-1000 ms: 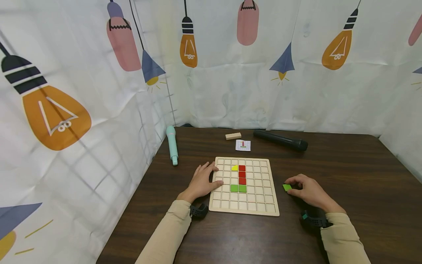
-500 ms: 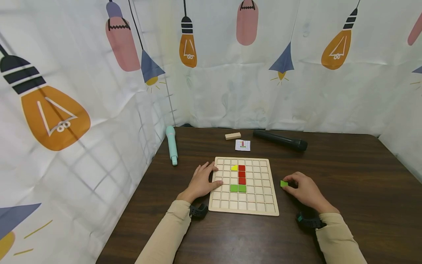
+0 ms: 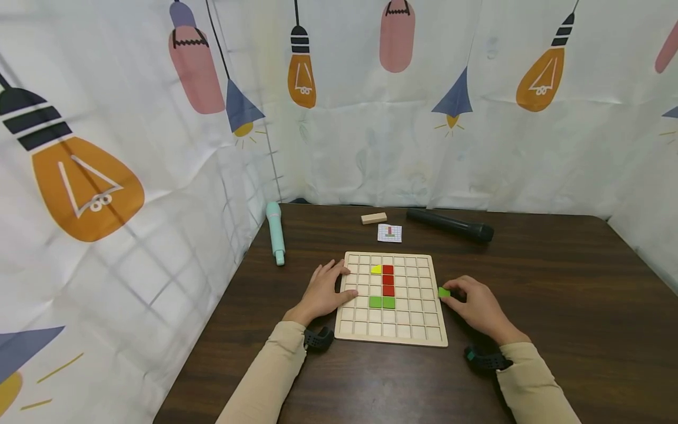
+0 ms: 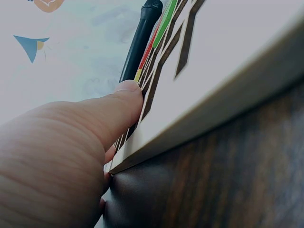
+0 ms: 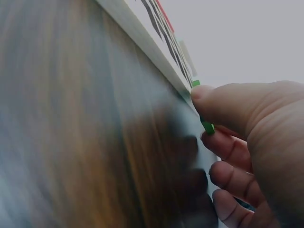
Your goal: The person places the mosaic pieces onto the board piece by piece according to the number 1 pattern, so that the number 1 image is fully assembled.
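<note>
A wooden grid board [image 3: 413, 331] lies on the table. In its cells sit a column of red tiles [image 3: 388, 280], a yellow piece with a slanted side [image 3: 376, 270] and two green tiles [image 3: 375, 302] side by side. My left hand [image 3: 322, 294] rests at the board's left edge, thumb extended onto the top face, fingers reaching along the side. Between thumb and fingertips my right hand [image 3: 483, 306] pinches a loose green tile [image 3: 444, 292], right by the board's right edge. The right wrist view shows this green tile [image 5: 208, 127] partly covered by the thumb.
Behind the board lies a small card [image 3: 389, 233] printed with a coloured grid pattern. Beyond it is a pale wooden block [image 3: 374, 218]. A black microphone [image 3: 450, 226] lies at the back right, a mint-green microphone [image 3: 276, 233] at the left table edge.
My right hand has moved left with the green tile, from over the table to the board's right edge. The left hand and the board stay in place.
</note>
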`<state>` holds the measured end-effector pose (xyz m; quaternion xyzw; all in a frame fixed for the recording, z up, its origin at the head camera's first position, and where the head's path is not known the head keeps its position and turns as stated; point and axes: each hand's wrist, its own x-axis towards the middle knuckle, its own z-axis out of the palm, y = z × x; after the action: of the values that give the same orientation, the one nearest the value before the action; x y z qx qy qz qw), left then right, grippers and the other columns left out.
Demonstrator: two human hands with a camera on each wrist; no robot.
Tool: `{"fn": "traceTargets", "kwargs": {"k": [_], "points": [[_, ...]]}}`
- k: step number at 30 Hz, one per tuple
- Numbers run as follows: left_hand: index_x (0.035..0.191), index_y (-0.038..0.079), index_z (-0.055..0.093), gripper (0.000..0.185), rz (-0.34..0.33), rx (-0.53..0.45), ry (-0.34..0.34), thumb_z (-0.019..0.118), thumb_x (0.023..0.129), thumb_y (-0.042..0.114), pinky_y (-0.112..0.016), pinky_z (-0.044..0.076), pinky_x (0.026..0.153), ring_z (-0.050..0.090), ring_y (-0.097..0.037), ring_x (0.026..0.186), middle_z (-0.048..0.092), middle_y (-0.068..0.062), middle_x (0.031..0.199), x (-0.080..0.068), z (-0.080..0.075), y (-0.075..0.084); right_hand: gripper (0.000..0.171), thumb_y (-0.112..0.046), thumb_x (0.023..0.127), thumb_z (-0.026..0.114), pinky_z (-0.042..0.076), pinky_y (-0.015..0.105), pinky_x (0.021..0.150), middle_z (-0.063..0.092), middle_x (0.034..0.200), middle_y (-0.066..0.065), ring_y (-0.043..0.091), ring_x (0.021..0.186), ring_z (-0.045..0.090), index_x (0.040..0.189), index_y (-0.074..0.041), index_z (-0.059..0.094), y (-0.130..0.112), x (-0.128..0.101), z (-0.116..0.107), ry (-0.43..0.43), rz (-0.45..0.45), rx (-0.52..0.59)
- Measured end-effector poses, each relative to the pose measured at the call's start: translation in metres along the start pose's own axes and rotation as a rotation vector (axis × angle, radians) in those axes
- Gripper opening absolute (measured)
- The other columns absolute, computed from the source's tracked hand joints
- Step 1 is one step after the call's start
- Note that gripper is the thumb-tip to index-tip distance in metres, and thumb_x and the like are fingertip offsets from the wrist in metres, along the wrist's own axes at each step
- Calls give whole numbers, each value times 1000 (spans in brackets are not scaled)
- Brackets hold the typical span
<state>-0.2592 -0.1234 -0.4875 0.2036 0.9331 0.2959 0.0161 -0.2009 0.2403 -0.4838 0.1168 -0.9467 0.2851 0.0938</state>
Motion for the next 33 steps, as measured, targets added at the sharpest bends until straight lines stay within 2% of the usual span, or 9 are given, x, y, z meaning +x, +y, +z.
{"fn": "traceTargets", "kwargs": {"k": [7,13,21,27,33], "points": [[132,15,55,53,1,0,0,68,90,45,-48,5,121,19,-27,148,30,-4,158,0,0,0,26,-23,87,76,42,31,65,61,102,-2,15,78,47,112,-15,71,-10,2,7,-10,-28,44],[131,14,55,52,7,-12,4,67,91,45,-48,5,121,19,-27,148,30,-5,158,0,-1,1,26,-22,86,76,49,36,73,62,106,-1,16,86,54,111,-14,71,-22,4,15,-4,-29,67],[131,14,55,52,6,-14,2,68,90,44,-48,5,121,19,-28,148,30,-5,159,-1,-2,2,24,-23,85,78,44,30,68,62,103,-6,13,80,50,108,-18,72,-38,4,27,-9,-37,78],[131,13,55,52,9,-14,1,68,90,44,-48,5,121,19,-28,148,30,-7,158,-1,-2,3,21,-21,85,78,52,38,79,64,104,-6,15,93,59,105,-18,73,-48,4,33,6,-105,88],[131,13,55,53,8,-11,3,68,90,44,-49,6,121,20,-29,148,30,-8,158,-1,-1,2,21,-22,85,78,50,42,84,63,103,-8,17,96,60,105,-19,73,-54,4,39,13,-120,75]]}}
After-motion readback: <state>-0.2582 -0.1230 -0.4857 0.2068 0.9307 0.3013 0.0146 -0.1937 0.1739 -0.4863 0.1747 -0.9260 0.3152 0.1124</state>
